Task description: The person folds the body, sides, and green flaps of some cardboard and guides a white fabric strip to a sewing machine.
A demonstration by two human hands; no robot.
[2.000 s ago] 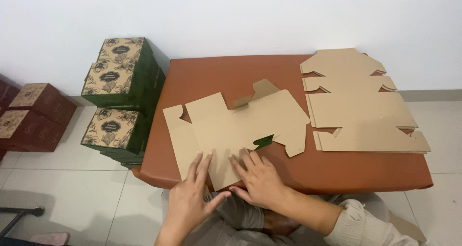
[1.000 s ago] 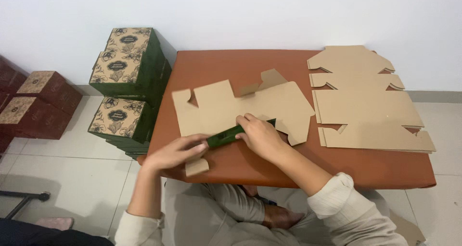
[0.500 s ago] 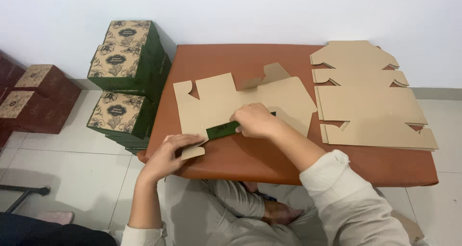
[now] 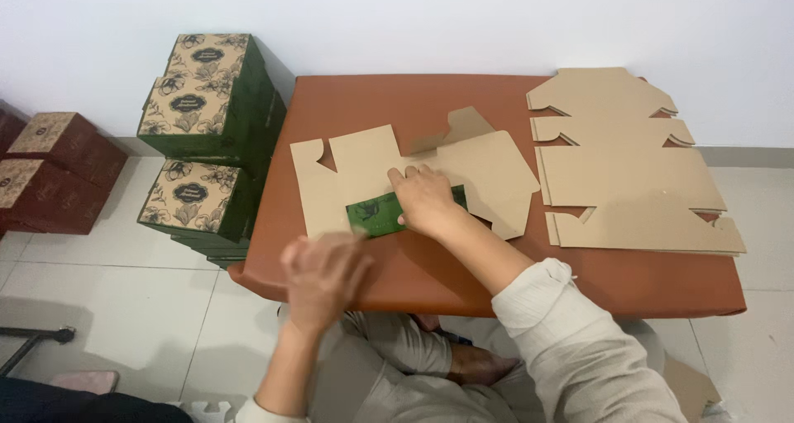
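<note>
Box blank (image 4: 413,183) lay flat on the brown table (image 4: 463,262), left of centre, kraft side up. Its near flap (image 4: 380,212) was folded over, showing the green printed face.

Right hand (image 4: 426,198) pressed down on that flap, palm flat, fingers spread, not gripping anything. It touched both the green strip and the kraft panel behind it. Cream sleeve (image 4: 571,324) ran back from it toward the bottom right.

Left hand (image 4: 324,276) was at the near table edge, just in front of the blank's left corner. It was motion-blurred; fingers looked loosely spread and nothing seen in it, but I couldn't tell whether it touched the cardboard or the table.

One small tab (image 4: 467,125) at the blank's far edge stood tilted up; the rest was flat.

Stack of flat blanks (image 4: 628,175) sat on the right half of the table, kraft side up, notched edges roughly aligned, close beside the working blank but not touching it.

Green boxes (image 4: 211,100) with floral kraft tops were stacked on the floor against the table's left side, two tiers visible. Dark red boxes (image 4: 50,162) of similar style sat further left, partly cut off by the frame.

Tiled floor (image 4: 124,307), white wall (image 4: 413,18) behind the table.
</note>
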